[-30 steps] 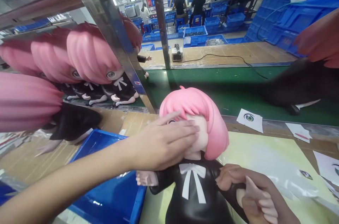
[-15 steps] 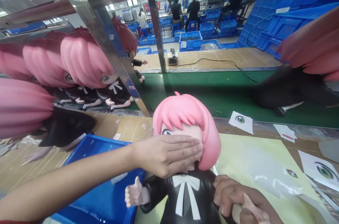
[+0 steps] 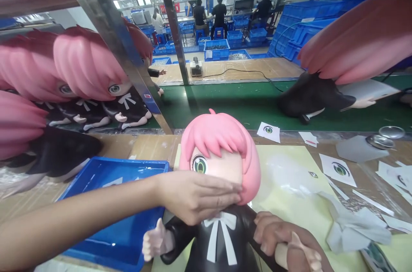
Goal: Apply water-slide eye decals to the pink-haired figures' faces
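Note:
A large figurine (image 3: 220, 137) with pink hair, a black dress and a white bow stands upright in front of me. My left hand (image 3: 201, 197) lies across the lower part of its face, fingers stretched out flat and close together; the mouth and most of one eye area are hidden. A green eye decal (image 3: 199, 164) shows on the face above my hand. Low on the right, my right hand (image 3: 277, 235) is wrapped round the figurine's arm, with its small hand poking out between my fingers.
A blue tray (image 3: 131, 167) of water with paper pieces is at left. Printed eye decals (image 3: 339, 169) and a crumpled white cloth (image 3: 357, 225) lie at right on a yellow sheet (image 3: 302, 154). More pink-haired figurines (image 3: 86, 61) line the green belt (image 3: 222, 102). Several people sit far off.
My left hand has slid down the figurine's face, uncovering a green eye. My view has turned right, bringing the cloth and a container in. The right hand keeps its grip on the figurine's arm.

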Demonstrator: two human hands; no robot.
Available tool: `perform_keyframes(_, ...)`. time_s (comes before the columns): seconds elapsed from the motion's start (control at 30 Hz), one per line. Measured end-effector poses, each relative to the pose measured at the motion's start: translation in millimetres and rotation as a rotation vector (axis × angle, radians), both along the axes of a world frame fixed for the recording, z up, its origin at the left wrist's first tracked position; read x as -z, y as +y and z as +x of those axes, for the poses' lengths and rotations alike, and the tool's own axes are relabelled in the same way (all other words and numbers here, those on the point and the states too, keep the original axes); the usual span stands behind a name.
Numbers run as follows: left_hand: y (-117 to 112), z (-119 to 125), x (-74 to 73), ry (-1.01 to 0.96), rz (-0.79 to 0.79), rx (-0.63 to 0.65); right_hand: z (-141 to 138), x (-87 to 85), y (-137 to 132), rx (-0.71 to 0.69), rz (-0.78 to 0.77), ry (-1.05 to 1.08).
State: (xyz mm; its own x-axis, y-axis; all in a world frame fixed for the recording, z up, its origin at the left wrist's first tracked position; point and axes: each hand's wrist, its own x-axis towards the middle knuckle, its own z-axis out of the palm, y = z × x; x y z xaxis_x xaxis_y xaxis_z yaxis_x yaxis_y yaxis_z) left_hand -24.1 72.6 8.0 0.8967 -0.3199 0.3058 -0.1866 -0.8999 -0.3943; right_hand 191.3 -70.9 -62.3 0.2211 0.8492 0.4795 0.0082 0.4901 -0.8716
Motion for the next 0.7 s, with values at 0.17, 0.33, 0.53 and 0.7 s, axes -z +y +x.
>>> perform_keyframes(0.17,6,-74,-9.9,0.137,0.11,-0.027,-6,5.5,-6,0.17,-0.04,0.047)
perform_keyframes(0.33,-45,-205,7.2,-0.079,-0.018,-0.936,-18,8.6,-11,0.246,-0.065,0.133)
perform_keyframes(0.53,-123,-278,57.2,0.022,-0.322,-1.49,-16,12.6,-14,0.135,-0.185,0.078)
perform_keyframes(0.7,-115,-294,86.0,0.139,-0.552,-1.585,-33,-0.6,-15,0.267,-0.131,0.09)
